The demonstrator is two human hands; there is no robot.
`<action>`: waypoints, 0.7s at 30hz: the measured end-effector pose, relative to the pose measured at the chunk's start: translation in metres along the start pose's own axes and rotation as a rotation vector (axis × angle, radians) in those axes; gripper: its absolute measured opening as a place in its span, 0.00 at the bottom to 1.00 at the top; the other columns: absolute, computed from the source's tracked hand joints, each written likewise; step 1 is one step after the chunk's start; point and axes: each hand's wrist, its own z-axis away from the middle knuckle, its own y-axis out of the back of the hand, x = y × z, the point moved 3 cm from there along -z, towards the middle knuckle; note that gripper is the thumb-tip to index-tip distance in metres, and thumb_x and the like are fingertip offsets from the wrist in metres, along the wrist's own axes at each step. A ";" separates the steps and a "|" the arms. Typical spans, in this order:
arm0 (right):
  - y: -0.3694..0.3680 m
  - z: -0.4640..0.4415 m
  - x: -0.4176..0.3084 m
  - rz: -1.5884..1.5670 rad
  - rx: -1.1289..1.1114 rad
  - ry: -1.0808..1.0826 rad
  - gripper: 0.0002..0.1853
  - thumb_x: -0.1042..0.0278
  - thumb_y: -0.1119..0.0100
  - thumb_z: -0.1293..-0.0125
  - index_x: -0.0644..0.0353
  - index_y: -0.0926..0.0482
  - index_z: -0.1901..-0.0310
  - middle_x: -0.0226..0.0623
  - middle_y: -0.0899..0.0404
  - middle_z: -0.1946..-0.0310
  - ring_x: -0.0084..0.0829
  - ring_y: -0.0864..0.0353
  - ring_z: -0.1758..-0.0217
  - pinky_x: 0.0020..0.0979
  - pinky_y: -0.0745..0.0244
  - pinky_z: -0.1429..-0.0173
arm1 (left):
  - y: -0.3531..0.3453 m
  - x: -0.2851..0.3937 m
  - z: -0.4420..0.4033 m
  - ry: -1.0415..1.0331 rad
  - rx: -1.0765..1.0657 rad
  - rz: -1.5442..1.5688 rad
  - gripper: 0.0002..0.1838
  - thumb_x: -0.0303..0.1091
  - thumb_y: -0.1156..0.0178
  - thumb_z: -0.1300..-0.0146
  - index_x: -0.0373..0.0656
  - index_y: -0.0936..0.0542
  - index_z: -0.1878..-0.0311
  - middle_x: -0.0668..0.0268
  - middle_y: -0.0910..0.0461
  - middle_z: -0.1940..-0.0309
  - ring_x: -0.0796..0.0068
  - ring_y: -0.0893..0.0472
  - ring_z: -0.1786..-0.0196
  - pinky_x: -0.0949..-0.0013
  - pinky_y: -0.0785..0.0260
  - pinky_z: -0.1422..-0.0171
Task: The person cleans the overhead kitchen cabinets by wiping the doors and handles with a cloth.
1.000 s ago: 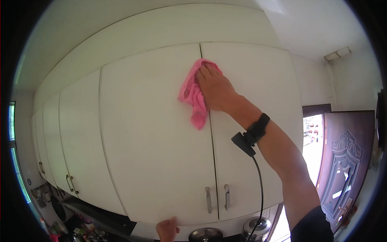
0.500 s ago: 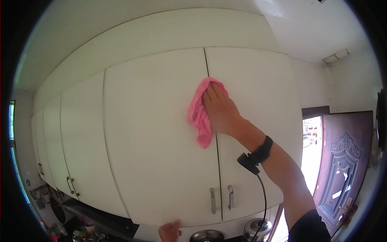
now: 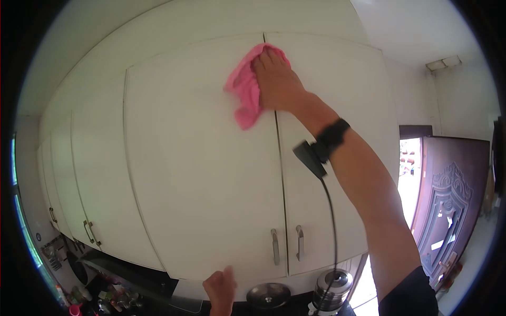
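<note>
My right hand (image 3: pixel 276 79) presses a pink cloth (image 3: pixel 245 89) flat against the white cabinet doors (image 3: pixel 205 158), over the upper part of the gap between two of them. The cloth's loose end hangs down to the left of my fingers. A black band with a cabled device (image 3: pixel 311 157) is round my right wrist. Low in the view, my left hand (image 3: pixel 220 287) is by the bottom edge of the left door, its fingers curled; what it holds, if anything, is hidden.
Two metal handles (image 3: pixel 274 246) stand low on the doors. Below are a round metal lid (image 3: pixel 269 296) and a steel pot (image 3: pixel 334 287). Bottles and jars (image 3: pixel 118 300) crowd the lower left, near a dark range hood (image 3: pixel 126 274). A carved door (image 3: pixel 450 205) stands open at right.
Against the doors, my right hand and the cloth first moved down, then back up towards the top edge. The camera's view has shifted a little. My left hand stays near the doors' bottom edge.
</note>
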 end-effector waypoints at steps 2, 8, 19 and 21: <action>0.008 0.042 -0.014 0.013 -0.027 0.142 0.29 0.65 0.44 0.40 0.75 0.28 0.39 0.58 0.32 0.36 0.53 0.39 0.26 0.43 0.47 0.20 | 0.003 0.002 0.003 0.039 -0.017 -0.004 0.26 0.37 0.36 0.32 0.34 0.29 0.84 0.65 0.29 0.88 0.78 0.27 0.85 0.69 0.35 0.82; 0.031 0.166 -0.066 -0.377 -0.135 0.218 0.24 0.67 0.42 0.44 0.75 0.23 0.47 0.57 0.27 0.44 0.54 0.32 0.33 0.47 0.41 0.24 | -0.008 -0.013 0.016 0.144 -0.043 0.074 0.26 0.37 0.37 0.33 0.36 0.29 0.86 0.67 0.29 0.90 0.81 0.32 0.85 0.69 0.40 0.81; 0.056 0.237 -0.093 -0.405 -0.283 0.424 0.22 0.69 0.42 0.43 0.73 0.22 0.48 0.51 0.26 0.44 0.49 0.30 0.33 0.44 0.37 0.25 | -0.007 -0.009 0.033 0.140 -0.076 0.083 0.24 0.35 0.36 0.33 0.37 0.29 0.84 0.68 0.29 0.88 0.81 0.30 0.83 0.71 0.39 0.79; 0.047 0.216 -0.085 -0.416 -0.238 0.361 0.21 0.70 0.42 0.42 0.72 0.22 0.48 0.51 0.26 0.44 0.49 0.31 0.33 0.44 0.37 0.25 | -0.003 -0.010 0.030 0.134 -0.058 0.069 0.24 0.34 0.35 0.33 0.37 0.30 0.84 0.69 0.29 0.88 0.82 0.31 0.83 0.71 0.39 0.79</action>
